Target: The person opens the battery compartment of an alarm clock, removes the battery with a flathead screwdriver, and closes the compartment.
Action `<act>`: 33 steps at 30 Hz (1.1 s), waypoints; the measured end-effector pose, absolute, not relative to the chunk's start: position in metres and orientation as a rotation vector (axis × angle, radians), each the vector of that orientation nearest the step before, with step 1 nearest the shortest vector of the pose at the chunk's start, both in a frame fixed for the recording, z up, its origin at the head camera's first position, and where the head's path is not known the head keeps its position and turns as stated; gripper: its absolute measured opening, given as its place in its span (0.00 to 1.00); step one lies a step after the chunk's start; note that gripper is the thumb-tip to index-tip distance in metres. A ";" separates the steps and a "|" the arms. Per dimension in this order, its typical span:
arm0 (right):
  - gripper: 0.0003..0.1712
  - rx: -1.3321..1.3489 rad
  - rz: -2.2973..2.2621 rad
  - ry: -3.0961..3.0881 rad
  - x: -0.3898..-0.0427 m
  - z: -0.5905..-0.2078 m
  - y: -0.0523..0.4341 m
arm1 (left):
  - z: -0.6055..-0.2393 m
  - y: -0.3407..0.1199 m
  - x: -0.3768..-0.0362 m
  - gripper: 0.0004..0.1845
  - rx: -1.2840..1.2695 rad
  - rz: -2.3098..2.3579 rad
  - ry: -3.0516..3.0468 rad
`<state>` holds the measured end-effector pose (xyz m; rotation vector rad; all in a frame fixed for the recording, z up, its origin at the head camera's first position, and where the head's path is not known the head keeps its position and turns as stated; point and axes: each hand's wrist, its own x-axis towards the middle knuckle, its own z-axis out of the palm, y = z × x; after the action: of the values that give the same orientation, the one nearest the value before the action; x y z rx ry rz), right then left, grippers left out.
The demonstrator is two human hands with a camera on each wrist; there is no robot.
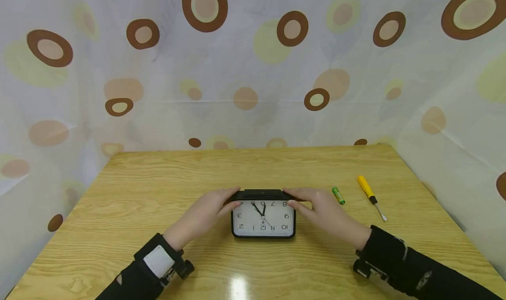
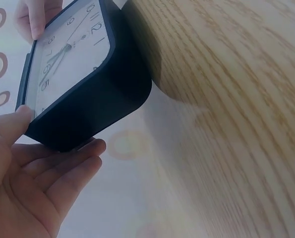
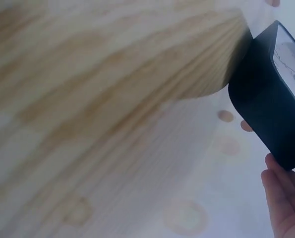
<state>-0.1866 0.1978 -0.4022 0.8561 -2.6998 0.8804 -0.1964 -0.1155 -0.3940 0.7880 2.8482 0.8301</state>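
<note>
A black rectangular alarm clock [image 1: 253, 227] with a white face stands upside down on the table, its 12 at the bottom. My left hand [image 1: 199, 216] holds its upper left corner, thumb on the front and fingers behind. At the upper right corner my right hand [image 1: 330, 212] grips it the same way. The left wrist view shows the clock's dark side [image 2: 102, 94] close up, with the left fingertips [image 2: 95, 148] against the casing. Only part of the clock [image 3: 266, 104] and a few right-hand fingers [image 3: 281, 191] appear in the right wrist view.
A green battery [image 1: 338, 195] lies on the wooden table [image 1: 178, 172] just beyond the right hand. Farther right is a screwdriver [image 1: 366, 188] with a yellow handle. A patterned curtain [image 1: 237, 63] with brown and yellow spots surrounds the table's back and sides.
</note>
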 end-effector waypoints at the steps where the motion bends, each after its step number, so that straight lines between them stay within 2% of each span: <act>1: 0.21 0.832 0.924 -2.713 -0.188 -0.402 0.197 | -0.394 -0.115 -0.197 0.28 0.785 0.825 2.856; 16: 0.15 0.454 1.198 -2.848 -0.224 -0.413 0.177 | -0.411 -0.109 -0.215 0.18 0.652 0.737 2.945; 22: 0.13 0.428 1.195 -2.882 -0.234 -0.421 0.172 | -0.419 -0.109 -0.222 0.16 0.629 0.715 2.952; 33: 0.11 0.453 1.070 -2.917 -0.238 -0.427 0.168 | -0.424 -0.108 -0.223 0.08 0.743 0.679 3.034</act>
<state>-0.2379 0.1682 -0.4267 0.4531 -2.9166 1.0702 -0.2225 -0.1075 -0.4236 0.7434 3.0337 0.6795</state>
